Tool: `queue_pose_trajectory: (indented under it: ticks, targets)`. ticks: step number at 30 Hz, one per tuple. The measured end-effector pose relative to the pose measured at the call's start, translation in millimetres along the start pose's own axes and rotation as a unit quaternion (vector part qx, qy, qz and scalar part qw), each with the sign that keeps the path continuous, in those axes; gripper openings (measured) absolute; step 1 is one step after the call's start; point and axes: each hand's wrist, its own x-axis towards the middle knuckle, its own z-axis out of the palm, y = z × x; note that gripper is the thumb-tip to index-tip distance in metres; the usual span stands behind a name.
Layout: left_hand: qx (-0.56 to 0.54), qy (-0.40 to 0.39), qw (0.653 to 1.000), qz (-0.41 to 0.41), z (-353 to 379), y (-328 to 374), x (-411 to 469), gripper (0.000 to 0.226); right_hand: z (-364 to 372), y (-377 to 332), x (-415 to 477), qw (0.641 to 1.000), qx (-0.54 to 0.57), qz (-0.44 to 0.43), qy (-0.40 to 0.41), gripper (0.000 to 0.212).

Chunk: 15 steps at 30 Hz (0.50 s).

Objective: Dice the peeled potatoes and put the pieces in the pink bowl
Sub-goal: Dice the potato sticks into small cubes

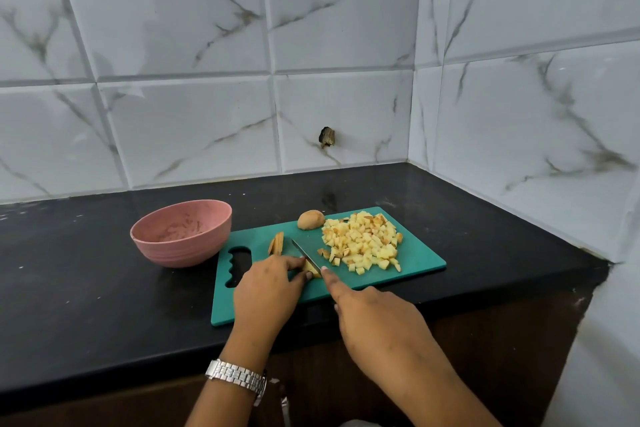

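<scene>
While left hand pinches the pale yellow potato chunk, right hand grips the slim steel knife just right of it.

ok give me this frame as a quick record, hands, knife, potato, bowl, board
cutting board: green, on the black counter
left hand: pinches a potato piece on the cutting board; watch on the wrist
right hand: grips the knife, forefinger along the blade's back
diced pile: on the cutting board's right half
slices: small stack left of the blade
potato chunk: rounded, at the far edge
pink bowl: left of the cutting board, only smears inside
</scene>
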Motion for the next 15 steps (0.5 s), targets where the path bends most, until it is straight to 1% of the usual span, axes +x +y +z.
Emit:
queue_pose_trajectory:
  ticks: [5,9,15]
  targets:
    - [0.020,0.018,0.999,0.022,0,2,-2,0.032,-2,-6,16,1.000,-0.029,-0.002,-0.011,0.067]
    - [0.022,0.025,0.999,0.007,-1,5,-6,0.030,-3,-10,24,0.999,-0.031,-0.004,-0.012,0.068]
    - [0.025,0.043,0.999,-0.006,-1,10,-10,0.033,-4,-2,1,0.999,-0.030,-0.005,-0.022,0.066]
